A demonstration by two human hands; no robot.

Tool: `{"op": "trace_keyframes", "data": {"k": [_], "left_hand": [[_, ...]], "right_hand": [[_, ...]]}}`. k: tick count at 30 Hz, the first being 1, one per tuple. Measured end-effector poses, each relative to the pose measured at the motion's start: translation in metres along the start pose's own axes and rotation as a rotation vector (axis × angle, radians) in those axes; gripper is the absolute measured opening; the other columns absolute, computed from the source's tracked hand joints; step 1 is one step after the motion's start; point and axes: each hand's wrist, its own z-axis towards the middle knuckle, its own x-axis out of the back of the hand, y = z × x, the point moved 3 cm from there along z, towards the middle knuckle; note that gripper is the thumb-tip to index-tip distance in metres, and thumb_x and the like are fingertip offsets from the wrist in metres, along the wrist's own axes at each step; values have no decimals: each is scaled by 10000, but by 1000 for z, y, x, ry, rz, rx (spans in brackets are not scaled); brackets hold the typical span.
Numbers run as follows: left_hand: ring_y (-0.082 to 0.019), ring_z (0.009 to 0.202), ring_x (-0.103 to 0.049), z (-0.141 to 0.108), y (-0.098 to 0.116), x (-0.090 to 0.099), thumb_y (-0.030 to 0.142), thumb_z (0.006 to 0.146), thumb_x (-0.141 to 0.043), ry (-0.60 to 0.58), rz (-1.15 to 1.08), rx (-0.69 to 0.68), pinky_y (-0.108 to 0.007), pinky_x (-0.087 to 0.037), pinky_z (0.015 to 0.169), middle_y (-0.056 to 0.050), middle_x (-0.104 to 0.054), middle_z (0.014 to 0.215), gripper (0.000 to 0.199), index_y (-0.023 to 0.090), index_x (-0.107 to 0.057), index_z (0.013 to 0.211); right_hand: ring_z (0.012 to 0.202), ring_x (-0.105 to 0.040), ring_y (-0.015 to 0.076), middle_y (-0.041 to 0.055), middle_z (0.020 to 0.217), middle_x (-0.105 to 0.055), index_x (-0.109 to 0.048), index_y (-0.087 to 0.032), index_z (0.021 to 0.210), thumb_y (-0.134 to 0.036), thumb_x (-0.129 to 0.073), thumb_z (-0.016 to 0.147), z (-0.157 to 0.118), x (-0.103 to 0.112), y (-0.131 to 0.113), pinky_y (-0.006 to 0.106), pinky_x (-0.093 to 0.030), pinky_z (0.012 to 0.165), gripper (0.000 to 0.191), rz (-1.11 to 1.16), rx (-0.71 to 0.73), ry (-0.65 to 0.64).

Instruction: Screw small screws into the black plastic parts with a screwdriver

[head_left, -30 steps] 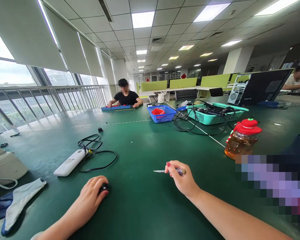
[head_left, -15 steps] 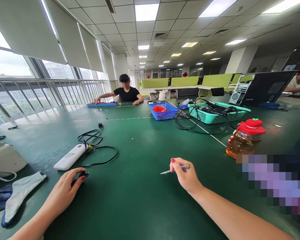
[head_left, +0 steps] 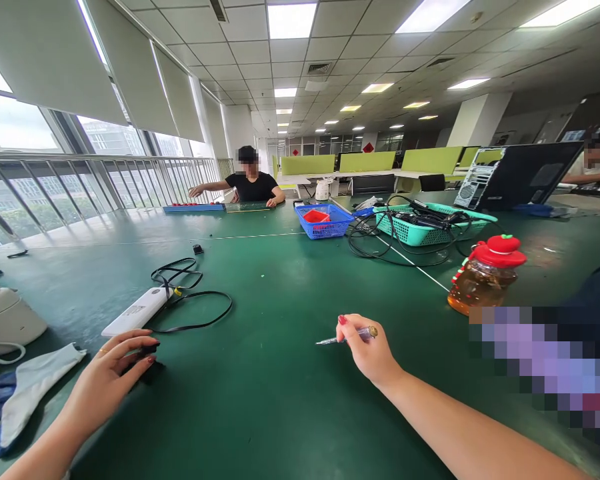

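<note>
My left hand (head_left: 107,380) is closed on a small black object (head_left: 149,349) just above the green table (head_left: 275,413), near the lower end of a white power strip (head_left: 139,311). Part of that object is hidden by the fingers. On the right, my right hand (head_left: 367,350) grips a pen (head_left: 364,333) between thumb and fingers, its tip pointing left over the table. A black cable (head_left: 230,303) loops beside the power strip.
A glove (head_left: 40,387) and a beige device (head_left: 10,319) lie at the left. A red-lidded bottle (head_left: 487,277) stands right. Farther back are a blue basket (head_left: 325,223), a green basket (head_left: 415,230) with cables, a computer case (head_left: 525,177) and a seated person (head_left: 253,187).
My left hand has shifted left, with the black object slightly raised. My right hand barely moved. The far person's arm has lifted off the blue tray, which has slid left.
</note>
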Motion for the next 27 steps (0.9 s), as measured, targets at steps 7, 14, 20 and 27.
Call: {"op": "trace_keyframes", "data": {"k": [7, 14, 20, 27], "left_hand": [[-280, 991, -664, 1, -2, 2, 717, 535, -708, 8, -243, 188, -381, -574, 872, -112, -679, 1063, 576, 209, -683, 805], [-292, 952, -693, -3, 4, 10, 632, 435, -802, -44, -301, 386, -403, -582, 851, -91, -729, 1044, 674, 237, -707, 974], [-305, 1049, -653, 0, 6, 18, 776, 467, -697, -26, -258, 410, -447, -470, 1012, -81, -735, 1059, 729, 243, -743, 963], [-240, 885, -676, -2, -7, 11, 805, 521, -651, 65, -426, 449, -358, -555, 895, -80, -730, 1001, 789, 217, -682, 1047]], "right_hand": [[514, -450, 122, 0, 506, -497, -507, -192, 505, -495, -420, 928, 1, 0, 0, 262, -356, 539, 527, -3, -11, 9], [522, -471, 125, -8, 491, -472, -509, -193, 520, -477, -405, 939, 0, 0, -1, 262, -370, 553, 516, 4, 6, -8], [532, -471, 125, -2, 504, -495, -506, -191, 510, -468, -407, 939, 0, 0, 0, 263, -372, 564, 520, -10, 2, 3], [552, -486, 135, 5, 518, -514, -522, -193, 506, -489, -421, 925, -1, -1, 0, 263, -374, 560, 523, -17, -22, 4]]}}
